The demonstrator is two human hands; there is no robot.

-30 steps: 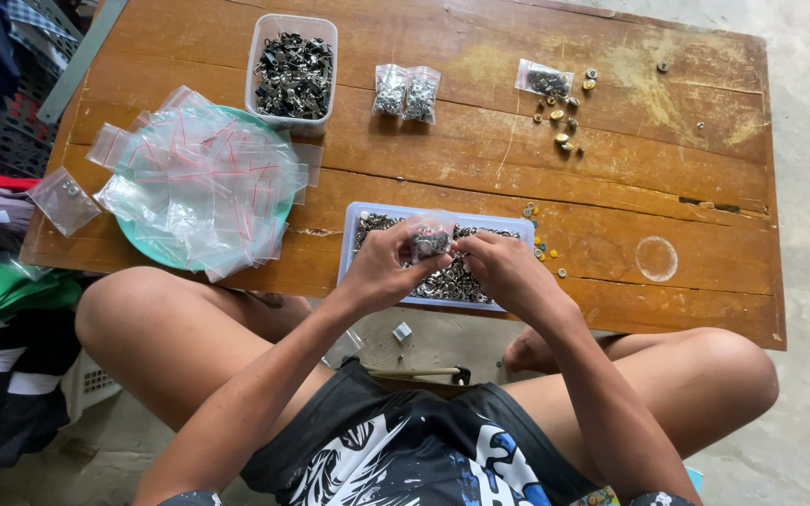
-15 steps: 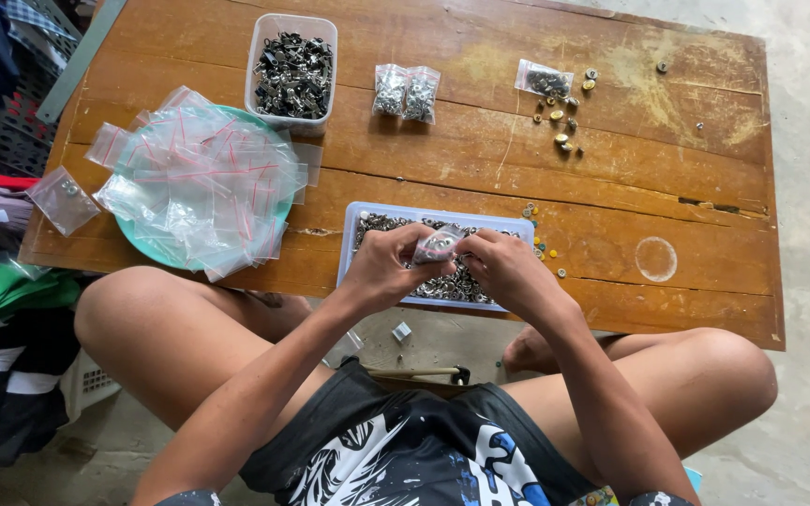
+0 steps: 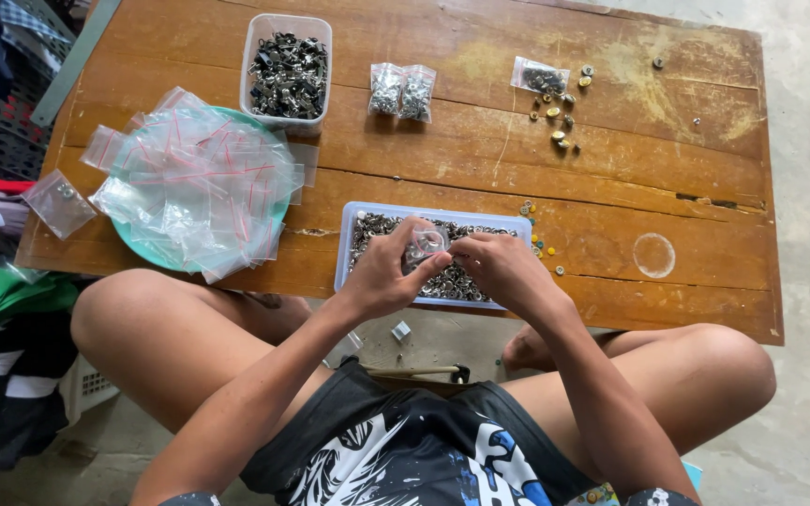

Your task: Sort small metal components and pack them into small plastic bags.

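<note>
Both hands meet over a shallow tray (image 3: 352,245) of small metal parts at the near edge of the wooden tabletop (image 3: 480,159). The left hand (image 3: 388,272) and right hand (image 3: 499,267) pinch a small clear bag (image 3: 424,245) between them, fingers closed on its edges, just above the tray. To the left, a heap of empty clear bags (image 3: 194,183) covers a green plate (image 3: 133,242). Farther back stand a tub (image 3: 287,67) of dark parts and two filled bags (image 3: 401,92).
</note>
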